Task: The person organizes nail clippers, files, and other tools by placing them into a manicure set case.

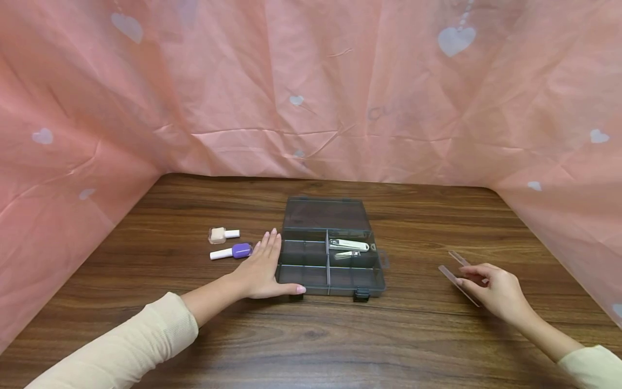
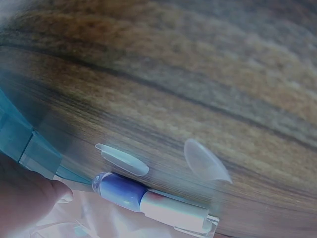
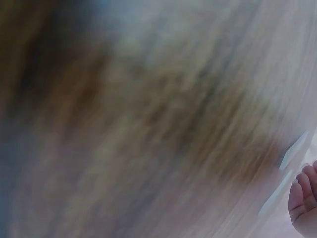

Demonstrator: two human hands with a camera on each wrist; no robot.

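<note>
My left hand (image 1: 259, 270), fingers straight, rests against the left side of a dark see-through compartment box (image 1: 303, 274), its thumb at the front edge. The lid (image 1: 325, 214) lies back. A large nail clipper (image 1: 349, 245) and a smaller one (image 1: 347, 254) sit in the box's upper right compartment. Beside the left fingertips lies a purple nail polish bottle (image 1: 241, 250), also in the left wrist view (image 2: 121, 192). At the right, my right hand (image 1: 495, 289) has its bent fingertips at two slim, pale strips like nail files, one farther (image 1: 458, 257), one nearer (image 1: 449, 274); no firm grip shows.
A beige nail polish bottle (image 1: 217, 235) with a white cap lies behind the purple one. Pink fabric (image 1: 311, 151) with hearts hangs around the back and sides of the wooden table (image 1: 311, 340). The right wrist view is mostly blurred.
</note>
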